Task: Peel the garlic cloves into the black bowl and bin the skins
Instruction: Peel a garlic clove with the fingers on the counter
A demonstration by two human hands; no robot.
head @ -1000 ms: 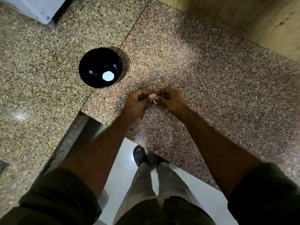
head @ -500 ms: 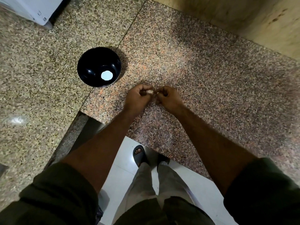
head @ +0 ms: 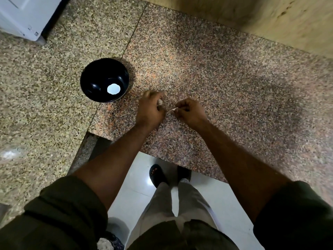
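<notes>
Centre of frame, over the speckled pink granite countertop (head: 225,73): our left hand (head: 150,110) has its fingers curled around a small pale garlic clove (head: 159,101), which shows just at the fingertips. Our right hand (head: 191,110), slightly apart to the right, pinches a thin whitish strip of garlic skin (head: 172,110) between thumb and fingers. The round glossy black bowl (head: 93,83) sits near, left of centre, on the counter.
</notes>
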